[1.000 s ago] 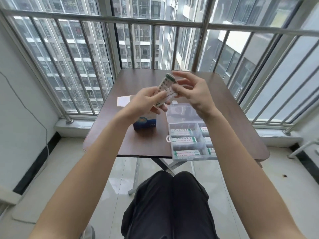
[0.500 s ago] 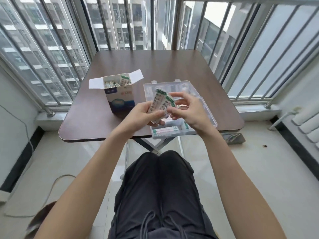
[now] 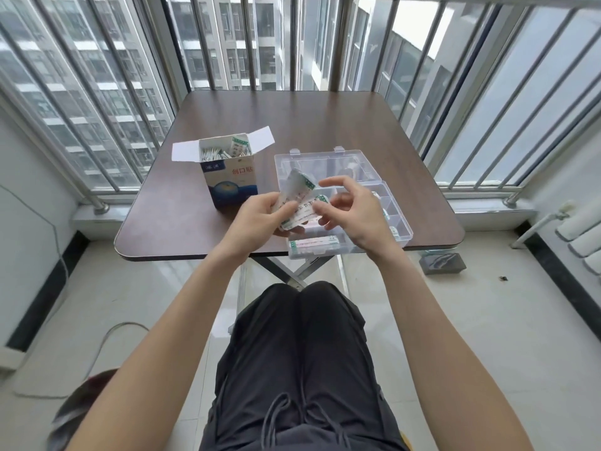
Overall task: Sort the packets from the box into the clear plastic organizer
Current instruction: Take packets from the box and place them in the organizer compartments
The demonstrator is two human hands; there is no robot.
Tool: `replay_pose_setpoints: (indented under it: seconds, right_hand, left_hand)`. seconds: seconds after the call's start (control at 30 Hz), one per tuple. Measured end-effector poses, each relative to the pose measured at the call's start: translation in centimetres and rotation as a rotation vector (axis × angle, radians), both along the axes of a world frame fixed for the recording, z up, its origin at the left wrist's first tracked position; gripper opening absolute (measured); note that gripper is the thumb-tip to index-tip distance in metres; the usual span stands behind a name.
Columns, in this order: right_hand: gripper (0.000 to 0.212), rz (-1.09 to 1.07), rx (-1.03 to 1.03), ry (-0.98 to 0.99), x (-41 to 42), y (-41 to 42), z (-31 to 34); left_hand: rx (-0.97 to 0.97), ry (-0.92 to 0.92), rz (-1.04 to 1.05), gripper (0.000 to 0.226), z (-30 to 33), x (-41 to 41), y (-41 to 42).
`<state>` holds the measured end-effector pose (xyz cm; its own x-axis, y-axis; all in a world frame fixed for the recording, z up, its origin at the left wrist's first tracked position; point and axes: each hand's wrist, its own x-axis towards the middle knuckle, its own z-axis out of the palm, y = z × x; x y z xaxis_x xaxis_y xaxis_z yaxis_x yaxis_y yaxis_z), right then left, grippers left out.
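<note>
My left hand [image 3: 260, 219] grips a small fanned stack of white packets with green ends [image 3: 297, 200], held above the near edge of the table. My right hand [image 3: 354, 213] hovers just right of the stack with fingers spread and slightly curled; its thumb and forefinger tip touch the edge of one packet. Behind the hands lies the clear plastic organizer [image 3: 328, 161], lid open, with packets [image 3: 313, 245] in its front compartments. The open blue and white box [image 3: 227, 177] stands to the left with more packets inside.
The brown folding table [image 3: 292, 118] stands against a metal window railing [image 3: 338, 40]. A dark object [image 3: 442, 262] lies on the tiled floor at the right. A white radiator pipe [image 3: 540, 226] runs along the right wall. My legs in dark trousers sit below the table's edge.
The view has tilted down and my hands have lowered toward the organizer. My right hand's fingers have opened and spread away from the stack, which my left hand still holds.
</note>
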<state>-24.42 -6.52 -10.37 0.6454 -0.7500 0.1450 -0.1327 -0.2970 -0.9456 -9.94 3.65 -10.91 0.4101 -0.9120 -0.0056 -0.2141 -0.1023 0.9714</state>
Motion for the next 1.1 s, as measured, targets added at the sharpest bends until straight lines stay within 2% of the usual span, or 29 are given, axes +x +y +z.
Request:
replay_pose_setpoints:
  seconds: [0.13, 0.23, 0.37, 0.5, 0.6, 0.7, 0.8, 0.93, 1.03, 1.1]
  right_hand:
    - [0.018, 0.04, -0.006, 0.013, 0.0, 0.2, -0.2]
    - [0.007, -0.024, -0.054, 0.084, -0.7, -0.4, -0.7]
    - [0.012, -0.018, -0.181, 0.289, -1.9, -1.2, -0.9]
    - [0.006, 0.037, -0.35, 0.504, -1.6, -0.6, -0.7]
    - [0.002, -0.01, -0.489, 0.625, -1.1, -0.1, -0.7]
    - [0.008, -0.052, -0.632, 0.724, -0.9, 0.3, -0.6]
    - [0.015, -0.118, -0.686, 0.679, -1.1, 0.5, -0.6]
    - [0.015, -0.211, -0.611, 0.495, -1.2, 1.0, -0.9]
    - [0.014, -0.18, -0.599, 0.566, -0.9, 1.2, -1.5]
    - [0.013, -0.148, -0.567, 0.527, -0.8, 1.1, -1.5]
  left_hand:
    - [-0.009, -0.042, 0.037, 0.015, -0.3, 0.4, 0.3]
    - [-0.026, -0.058, 0.097, 0.013, -0.7, 0.8, 0.7]
    - [-0.013, -0.014, 0.124, 0.015, -1.2, 1.5, 1.5]
    - [-0.004, 0.054, 0.087, 0.016, -1.3, 1.4, 1.8]
    - [-0.007, 0.106, 0.045, 0.014, -1.1, 1.1, 1.8]
    - [-0.003, 0.139, 0.01, 0.016, -0.8, 0.8, 1.6]
    - [0.001, 0.146, -0.018, 0.019, -0.6, 0.6, 1.3]
    - [0.012, 0.104, -0.044, 0.021, -0.4, 0.2, 0.7]
    - [0.015, 0.101, -0.036, 0.02, -0.4, -0.1, 0.4]
    - [0.018, 0.11, -0.031, 0.021, -0.4, -0.2, 0.3]
